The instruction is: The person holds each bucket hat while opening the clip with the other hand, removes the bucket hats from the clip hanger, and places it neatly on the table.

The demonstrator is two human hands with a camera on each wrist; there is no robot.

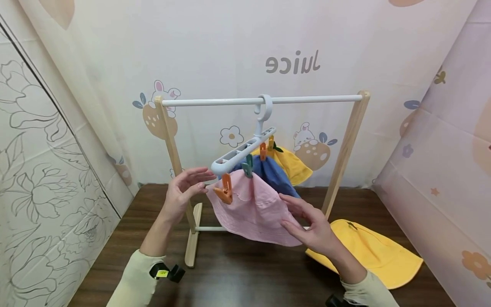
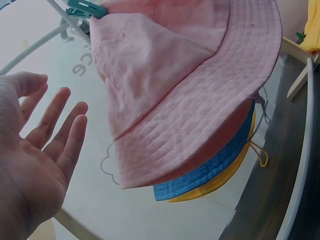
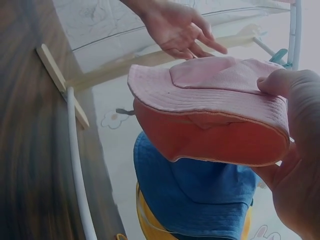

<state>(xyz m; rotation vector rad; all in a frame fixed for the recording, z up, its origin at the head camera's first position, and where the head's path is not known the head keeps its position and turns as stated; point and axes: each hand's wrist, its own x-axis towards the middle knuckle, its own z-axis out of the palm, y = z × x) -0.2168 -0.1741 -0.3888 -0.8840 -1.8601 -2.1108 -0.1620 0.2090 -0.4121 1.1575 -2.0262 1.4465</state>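
A pink bucket hat point(image 1: 255, 209) hangs from a white clip hanger point(image 1: 243, 149), held at its crown by a green clothespin point(image 1: 247, 166). My right hand point(image 1: 310, 224) holds the hat's right side, with the thumb point(image 3: 275, 82) on the outside of the fabric. Fingers spread and relaxed, my left hand point(image 1: 186, 192) is beside the hanger's near end, apart from the hat in the left wrist view. An orange clothespin point(image 1: 225, 189) hangs at that near end, in front of the hat. Behind the pink hat hang a blue hat point(image 3: 195, 187) and a yellow hat point(image 1: 293, 164).
The hanger hooks over the white top bar point(image 1: 314, 99) of a wooden-sided rack point(image 1: 347, 149). Another yellow hat point(image 1: 372, 251) lies on the dark wood table point(image 1: 230, 277), at the right. A patterned curtain point(image 1: 192, 51) stands behind the rack.
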